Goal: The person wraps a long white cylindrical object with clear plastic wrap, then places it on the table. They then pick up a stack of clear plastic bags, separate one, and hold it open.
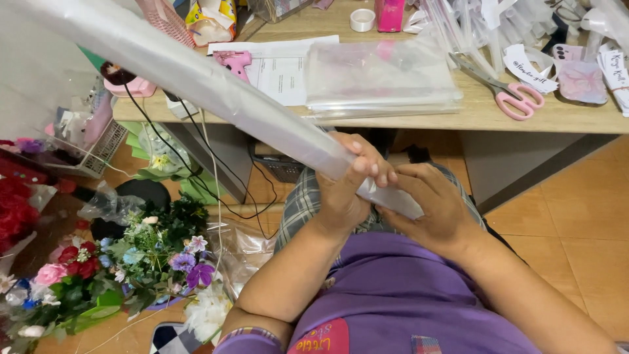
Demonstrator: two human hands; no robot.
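Seen from above, seated on the floor before a low wooden desk [576, 118]. Left hand [347, 187] wrapped around the near end of a long roll of clear plastic film [196, 82], fingers curled over the top; right hand [436, 210] just beside it, cupping and pinching the very tip of the roll. Roll slanting up and away to the left of both hands, over the lap. Apparently mid-step in gripping the roll's end; finding a loose edge would likely call for a steady left grip and a fine pinch from the right. Beyond the hands, on the desk: stack of clear sleeves [383, 82], pink scissors [514, 95], pink glue gun [234, 62]. Left of the left hand, on the floor: wire basket [98, 154] with contents unclear, and loose artificial flowers [151, 252].
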